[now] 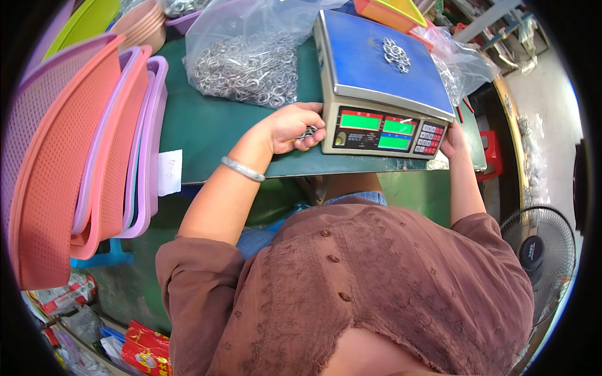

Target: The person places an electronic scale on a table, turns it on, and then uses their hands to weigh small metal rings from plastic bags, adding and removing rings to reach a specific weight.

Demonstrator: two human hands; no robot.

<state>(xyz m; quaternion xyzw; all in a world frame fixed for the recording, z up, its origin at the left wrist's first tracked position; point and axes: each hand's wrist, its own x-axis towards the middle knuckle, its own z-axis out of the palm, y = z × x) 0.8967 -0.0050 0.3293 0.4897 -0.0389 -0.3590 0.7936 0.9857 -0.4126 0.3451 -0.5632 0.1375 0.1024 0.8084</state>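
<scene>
A digital counting scale (376, 128) with a blue top stands on the green table. A small heap of silvery metal rings (396, 55) lies on its pan. At the scale's front left corner is my left hand (300, 128), fingers curled around several metal rings (307, 132), thumb and forefinger against the casing. My right hand (453, 141) rests at the scale's front right corner, its fingers mostly hidden by the casing. Behind my left hand sits a clear plastic bag (244, 69) full of the same kind of rings.
Pink and purple perforated plastic baskets (100, 150) stand stacked at the left, beside a white paper tag (169, 172). Another clear bag (467, 69) lies right of the scale. A fan (539, 257) is at the lower right, a red stool (491, 155) beyond the table's right edge.
</scene>
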